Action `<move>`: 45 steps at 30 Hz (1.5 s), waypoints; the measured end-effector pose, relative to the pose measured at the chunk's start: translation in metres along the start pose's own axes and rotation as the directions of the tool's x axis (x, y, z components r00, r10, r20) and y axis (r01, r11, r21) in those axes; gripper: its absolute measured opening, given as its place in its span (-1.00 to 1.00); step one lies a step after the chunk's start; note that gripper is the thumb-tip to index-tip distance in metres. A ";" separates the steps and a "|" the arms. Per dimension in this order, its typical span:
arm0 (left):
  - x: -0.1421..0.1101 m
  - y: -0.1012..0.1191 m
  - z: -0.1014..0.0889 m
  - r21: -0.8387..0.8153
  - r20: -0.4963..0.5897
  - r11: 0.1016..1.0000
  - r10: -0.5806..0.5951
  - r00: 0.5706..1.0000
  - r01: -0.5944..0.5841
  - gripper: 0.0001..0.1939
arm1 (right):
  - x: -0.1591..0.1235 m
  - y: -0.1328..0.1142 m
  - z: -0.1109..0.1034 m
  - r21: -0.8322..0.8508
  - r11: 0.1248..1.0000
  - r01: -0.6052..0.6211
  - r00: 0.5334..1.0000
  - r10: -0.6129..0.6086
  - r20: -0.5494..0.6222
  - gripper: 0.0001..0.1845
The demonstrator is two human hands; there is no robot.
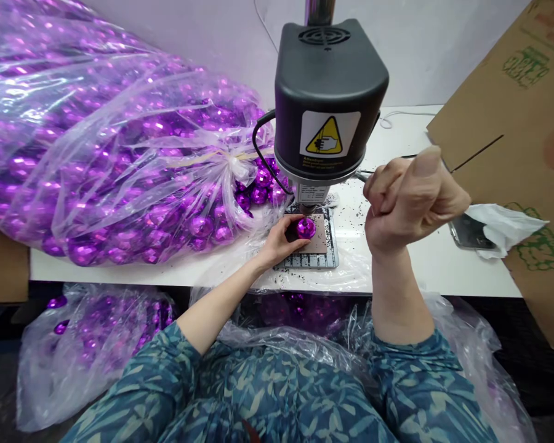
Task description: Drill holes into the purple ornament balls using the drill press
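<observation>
My left hand (279, 242) grips a shiny purple faceted ball (306, 228) between thumb and fingers. The ball sits on a small brown board (319, 237) laid over the slotted metal base (333, 255) of a drill press (330, 92). The press's chuck (308, 209) is right above the ball; whether the bit has entered it I cannot tell. Raised to the right of the motor head, my right hand (413, 200) is closed in a fist round the press's lever (477, 154), whose thin dark rod sticks out past the fingers.
A big clear bag of purple balls (120, 160), tied at its neck, fills the table's left side. Dark shavings litter the white table (351, 234). At right stand a cardboard box (512, 184), a phone (469, 232) and a white tissue (505, 224). Another plastic bag (96, 344) hangs below.
</observation>
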State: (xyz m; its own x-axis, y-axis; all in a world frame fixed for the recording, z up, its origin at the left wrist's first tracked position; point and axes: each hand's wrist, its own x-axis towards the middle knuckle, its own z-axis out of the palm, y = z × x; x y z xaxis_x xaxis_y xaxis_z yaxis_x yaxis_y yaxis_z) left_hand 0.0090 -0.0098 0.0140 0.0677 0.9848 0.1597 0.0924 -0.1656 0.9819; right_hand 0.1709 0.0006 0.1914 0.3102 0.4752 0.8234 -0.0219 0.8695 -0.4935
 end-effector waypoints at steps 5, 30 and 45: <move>-0.001 0.000 0.001 -0.035 -0.009 0.999 -0.006 1.000 0.006 -0.39 | -0.012 0.010 -0.006 0.024 0.995 0.095 0.995 -0.095 -0.011 -0.31; -0.075 0.030 0.000 0.110 0.085 0.986 0.120 0.989 -0.129 -0.57 | 0.054 0.011 0.018 0.080 0.982 -0.171 0.983 0.165 0.078 -0.28; 0.070 0.024 -0.079 0.584 -0.195 0.801 -0.017 0.981 0.130 -0.67 | 0.051 0.013 0.017 0.122 0.986 -0.117 0.993 0.113 0.040 -0.42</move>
State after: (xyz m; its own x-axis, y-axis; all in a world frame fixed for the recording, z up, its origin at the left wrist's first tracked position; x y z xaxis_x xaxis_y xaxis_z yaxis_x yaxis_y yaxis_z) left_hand -0.0627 0.0588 0.0565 -0.1285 0.9787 0.1602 0.6634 -0.0353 0.7475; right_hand 0.1706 0.0380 0.2313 0.2674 0.5751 0.7731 -0.1736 0.8180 -0.5484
